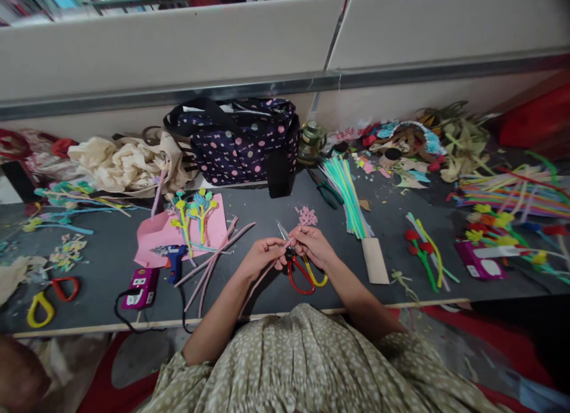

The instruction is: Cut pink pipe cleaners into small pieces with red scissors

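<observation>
Between my two hands, over the dark table, is a dusty-pink pipe cleaner. My left hand pinches it, and its long tail hangs toward the table's front edge. The fingertips of my right hand close on its upper end. Right beneath my hands lie scissors with one red and one yellow handle; their blades point away from me and are partly covered by my fingers. Just beyond my right hand is a small heap of snipped pink pieces. More pink pipe cleaners lie loose to the left.
Left: a blue glue gun, a purple power socket, pink sheet and second scissors. Behind stand a dotted bag and black phone. Right: green pliers, a pipe cleaner bundle and red flowers.
</observation>
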`<state>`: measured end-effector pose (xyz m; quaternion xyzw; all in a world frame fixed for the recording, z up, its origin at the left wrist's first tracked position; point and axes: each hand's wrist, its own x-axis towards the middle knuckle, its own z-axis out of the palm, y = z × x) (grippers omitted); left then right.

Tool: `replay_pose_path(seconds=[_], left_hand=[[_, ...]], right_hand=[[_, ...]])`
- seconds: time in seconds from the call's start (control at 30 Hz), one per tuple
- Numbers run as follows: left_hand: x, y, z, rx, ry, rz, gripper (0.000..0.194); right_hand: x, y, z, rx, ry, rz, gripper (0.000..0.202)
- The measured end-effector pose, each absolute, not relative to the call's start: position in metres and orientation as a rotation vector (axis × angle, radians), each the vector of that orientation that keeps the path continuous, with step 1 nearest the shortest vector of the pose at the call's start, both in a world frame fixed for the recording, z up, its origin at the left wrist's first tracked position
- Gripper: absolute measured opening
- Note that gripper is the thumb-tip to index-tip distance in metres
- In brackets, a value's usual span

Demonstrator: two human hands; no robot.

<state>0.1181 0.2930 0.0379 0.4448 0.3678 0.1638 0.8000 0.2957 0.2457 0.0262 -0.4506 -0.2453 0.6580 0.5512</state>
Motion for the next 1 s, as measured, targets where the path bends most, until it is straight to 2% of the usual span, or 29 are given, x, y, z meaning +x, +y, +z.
replay_pose_path(seconds=[0.17, 0.33, 0.47, 0.57, 0.73, 1.0], left_hand=[[0.112, 0.298, 0.029, 0.941, 0.850, 0.397, 0.038], [0.104, 0.307, 0.017, 0.820, 0.888, 0.499, 0.033], [0.100, 0.310, 0.012, 0.764, 0.945, 0.578, 0.032], [0.100, 0.310, 0.009, 0.793, 0.974, 0.593, 0.035], [0.102, 0.306, 0.006, 0.877, 0.972, 0.595, 0.038], [0.099, 0.302, -0.001, 0.993, 0.992, 0.593, 0.039]], right_hand=[[0.300, 0.241, 0.015, -1.251, -0.783, 1.424, 0.029], [0.299, 0.220, -0.002, -1.642, -1.315, 1.057, 0.019], [0.293, 0.197, -0.004, -1.851, -1.672, 0.682, 0.026], [0.290, 0.185, 0.001, -1.936, -1.866, 0.525, 0.038], [0.282, 0.178, 0.010, -2.131, -2.049, 0.453, 0.055], [0.275, 0.172, 0.019, -2.258, -2.004, 0.508, 0.057]])
